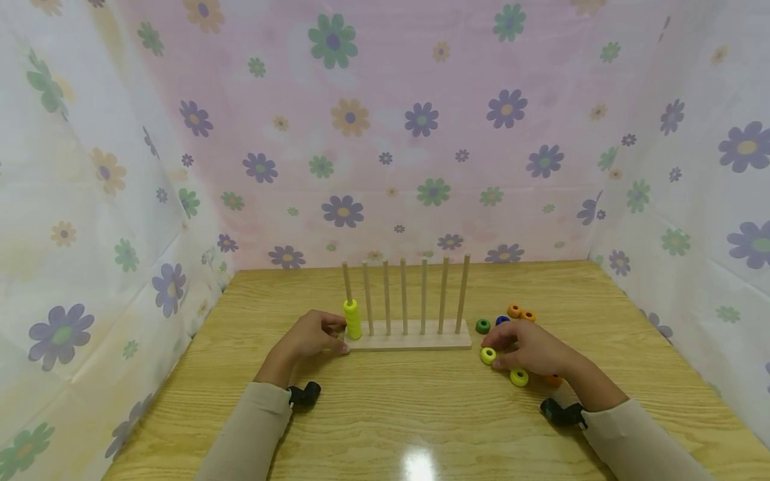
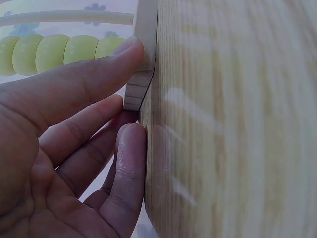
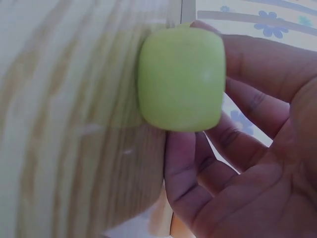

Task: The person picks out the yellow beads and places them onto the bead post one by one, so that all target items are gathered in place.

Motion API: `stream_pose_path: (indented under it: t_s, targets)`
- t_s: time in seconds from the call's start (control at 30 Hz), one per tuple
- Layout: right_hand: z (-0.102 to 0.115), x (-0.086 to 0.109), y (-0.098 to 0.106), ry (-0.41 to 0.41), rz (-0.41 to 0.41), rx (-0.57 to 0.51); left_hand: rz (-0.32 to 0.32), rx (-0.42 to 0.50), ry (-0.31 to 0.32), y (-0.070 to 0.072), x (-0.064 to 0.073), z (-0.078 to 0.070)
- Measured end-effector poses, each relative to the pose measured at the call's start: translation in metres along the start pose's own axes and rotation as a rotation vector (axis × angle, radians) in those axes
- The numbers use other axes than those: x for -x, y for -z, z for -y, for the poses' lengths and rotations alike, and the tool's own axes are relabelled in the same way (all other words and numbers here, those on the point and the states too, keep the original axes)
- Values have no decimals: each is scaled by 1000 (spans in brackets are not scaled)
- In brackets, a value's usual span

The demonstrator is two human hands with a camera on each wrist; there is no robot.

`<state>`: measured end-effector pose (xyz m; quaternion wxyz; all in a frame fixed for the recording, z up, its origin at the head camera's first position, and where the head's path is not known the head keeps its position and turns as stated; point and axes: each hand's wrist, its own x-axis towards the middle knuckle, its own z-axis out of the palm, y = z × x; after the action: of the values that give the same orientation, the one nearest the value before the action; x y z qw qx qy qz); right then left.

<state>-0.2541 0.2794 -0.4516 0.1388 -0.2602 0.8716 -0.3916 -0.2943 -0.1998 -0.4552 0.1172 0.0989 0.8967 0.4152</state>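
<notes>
A wooden peg stand (image 1: 415,339) with a row of upright pegs stands on the table. Several yellow beads (image 1: 352,319) are stacked on its leftmost peg; the other pegs are bare. My left hand (image 1: 311,334) grips the left end of the base, thumb (image 2: 126,52) along the front edge and fingers behind. To the right of the stand, my right hand (image 1: 532,347) pinches a yellow bead (image 1: 488,355) between thumb and fingers, low over the table. Another yellow bead (image 1: 519,377) lies just below that hand and looms large in the right wrist view, mostly hiding the pinched one.
Beyond the right hand lie a green bead (image 1: 483,326), a blue bead (image 1: 502,321) and two orange beads (image 1: 521,312). One more orange bead (image 1: 553,380) is partly covered by the right hand. Flowered cloth (image 1: 397,133) walls in the table's back and sides.
</notes>
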Motion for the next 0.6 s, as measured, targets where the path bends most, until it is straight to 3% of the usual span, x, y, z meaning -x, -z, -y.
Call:
stream_pose_path:
  t_s: [0.2, 0.6]
  targets:
    - [4, 0, 1, 0, 4, 4, 14, -4, -28, 0, -2, 3]
    - [19, -1, 2, -27, -38, 35, 0, -2, -9, -1, -1, 1]
